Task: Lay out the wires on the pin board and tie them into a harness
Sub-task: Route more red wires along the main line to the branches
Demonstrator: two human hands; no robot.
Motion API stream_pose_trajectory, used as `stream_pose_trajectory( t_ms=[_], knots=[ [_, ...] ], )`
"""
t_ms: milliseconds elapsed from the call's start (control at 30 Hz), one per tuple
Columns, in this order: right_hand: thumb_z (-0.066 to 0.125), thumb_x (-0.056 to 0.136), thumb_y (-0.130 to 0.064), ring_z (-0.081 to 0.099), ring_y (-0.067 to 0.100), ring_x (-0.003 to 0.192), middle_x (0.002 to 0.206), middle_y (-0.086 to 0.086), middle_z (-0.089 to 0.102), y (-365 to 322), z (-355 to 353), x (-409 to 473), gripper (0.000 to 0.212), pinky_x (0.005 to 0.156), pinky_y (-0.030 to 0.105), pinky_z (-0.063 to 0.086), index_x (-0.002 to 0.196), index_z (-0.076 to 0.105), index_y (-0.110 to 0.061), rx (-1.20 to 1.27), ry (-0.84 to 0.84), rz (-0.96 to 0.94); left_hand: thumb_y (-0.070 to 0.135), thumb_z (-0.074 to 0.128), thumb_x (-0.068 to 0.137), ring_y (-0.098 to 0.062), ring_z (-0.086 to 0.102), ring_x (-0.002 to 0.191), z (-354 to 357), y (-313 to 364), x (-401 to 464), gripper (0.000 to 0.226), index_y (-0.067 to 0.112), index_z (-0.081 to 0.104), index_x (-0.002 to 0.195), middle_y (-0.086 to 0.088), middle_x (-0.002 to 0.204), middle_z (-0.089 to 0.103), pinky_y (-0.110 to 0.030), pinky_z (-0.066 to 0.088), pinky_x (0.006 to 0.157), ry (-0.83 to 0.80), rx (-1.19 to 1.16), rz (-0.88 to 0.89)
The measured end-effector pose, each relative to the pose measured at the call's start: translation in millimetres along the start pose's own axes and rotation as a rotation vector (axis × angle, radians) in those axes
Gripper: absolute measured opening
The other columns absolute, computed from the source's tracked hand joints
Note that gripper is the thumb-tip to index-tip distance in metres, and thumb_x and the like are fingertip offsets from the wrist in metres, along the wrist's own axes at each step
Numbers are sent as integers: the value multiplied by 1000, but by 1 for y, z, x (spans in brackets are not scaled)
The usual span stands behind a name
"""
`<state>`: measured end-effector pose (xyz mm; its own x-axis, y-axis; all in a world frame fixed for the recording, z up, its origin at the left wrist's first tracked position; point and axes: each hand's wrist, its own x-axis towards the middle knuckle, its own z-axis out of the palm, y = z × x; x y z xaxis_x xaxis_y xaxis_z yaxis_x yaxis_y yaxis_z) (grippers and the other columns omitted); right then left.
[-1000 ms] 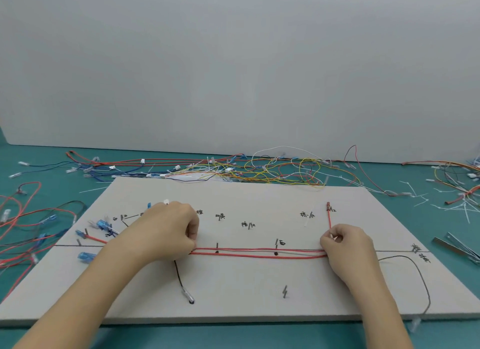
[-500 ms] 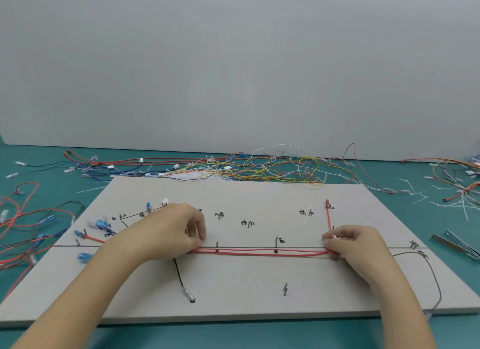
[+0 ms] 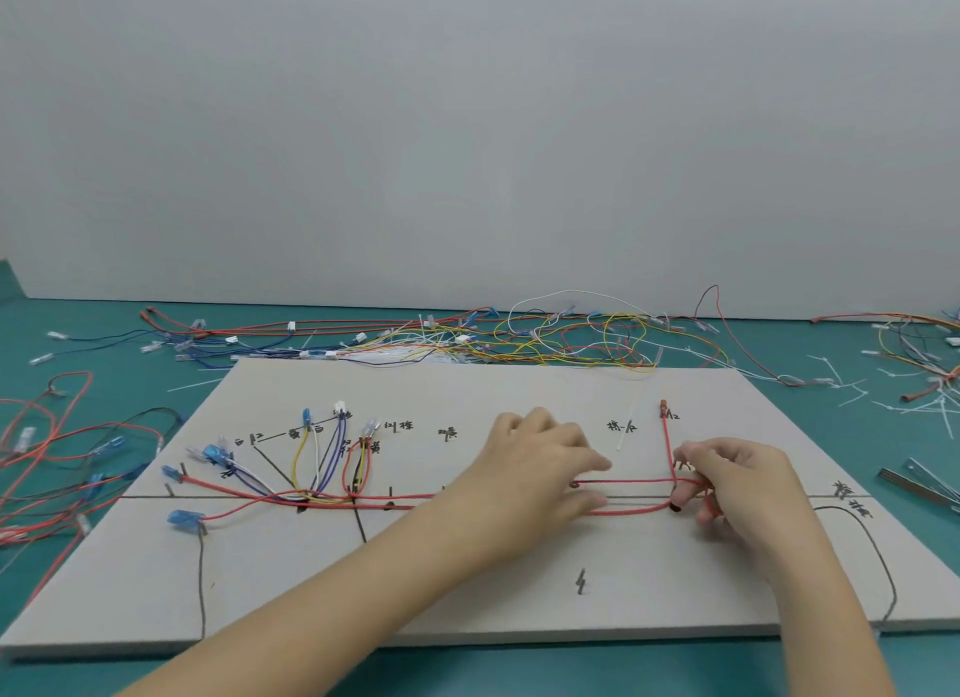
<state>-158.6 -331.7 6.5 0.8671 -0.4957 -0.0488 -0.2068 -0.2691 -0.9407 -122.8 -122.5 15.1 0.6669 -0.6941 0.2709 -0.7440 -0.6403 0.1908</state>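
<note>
The teal table carries a pale pin board marked with route lines and handwritten labels. Loose wires and white cable ties lie scattered behind and beside it.

On the board, the red wires run along the main horizontal line. One branch turns up to a terminal near the back right. At the left, yellow, blue and white leads with blue connectors fan out from the trunk.

The left hand lies over the trunk near the middle, fingers stretched fairly flat towards the right; it seems to press the wires rather than grip them. The right hand curls its fingers round the red run at the bend.

The wires look light, limp and springy, likely to drift off the line unless pinned down. Best held close to a bend or pin, on the insulation, not the terminals.
</note>
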Motion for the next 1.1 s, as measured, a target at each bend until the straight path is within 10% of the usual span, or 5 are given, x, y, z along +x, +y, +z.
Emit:
stream_pose_trajectory(
  t_ms=[500, 800, 1100],
  knots=[
    [50, 98, -16, 35, 4, 40, 69, 3, 74, -6, -10, -1, 17, 40, 15, 35, 95, 66, -14, 380, 116, -74, 17, 60, 93, -19, 51, 83, 35, 20, 10, 18, 10, 75, 102, -5, 87, 53, -23, 33, 72, 108, -391, 2],
    [48, 98, -7, 72, 14, 76, 89, 9, 76, -16, -8, -6, 15, 69, 20, 57, 109, 59, -6, 951, -30, -118, 15, 59, 94, -21, 51, 83, 36, 21, 11, 18, 8, 74, 101, -4, 84, 51, -29, 38, 73, 109, -409, -13],
    [54, 94, -5, 63, 9, 73, 104, 5, 74, -16, 4, -11, 25, 61, 17, 52, 117, 60, -11, 617, -99, -194, 15, 60, 93, -22, 52, 88, 38, 21, 10, 17, 8, 73, 101, -8, 88, 56, -30, 40, 77, 130, -406, 7]
  ],
)
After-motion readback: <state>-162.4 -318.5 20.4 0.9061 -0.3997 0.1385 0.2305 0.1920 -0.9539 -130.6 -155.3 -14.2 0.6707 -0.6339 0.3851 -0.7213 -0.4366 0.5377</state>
